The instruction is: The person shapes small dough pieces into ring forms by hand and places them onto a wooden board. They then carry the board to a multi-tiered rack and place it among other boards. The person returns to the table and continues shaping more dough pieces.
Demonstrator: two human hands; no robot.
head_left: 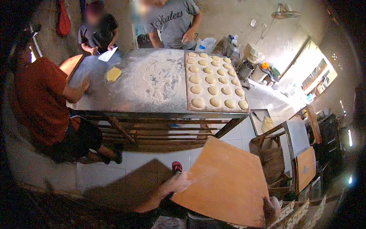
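A large orange-brown wooden board (pixel 228 179) is held out in front of me, tilted, with faint flour on its face. My left hand (pixel 180 183) grips its left edge, thumb on top and the other fingers hidden beneath. At the lower right edge my right hand (pixel 272 209) is closed round the board's side. Beyond the board stands a floured metal-topped worktable (pixel 133 91). On its right end lies another board (pixel 219 110) bearing several rows of round dough pieces (pixel 214 101).
Across the table are two people; one holds a white sheet (pixel 108 54). A person in a red-brown shirt (pixel 42 95) leans in at left, near a yellow block (pixel 114 74). Racks of shaped pieces (pixel 297 215) stand beside my right hand. A wooden stand (pixel 286 137) is further right.
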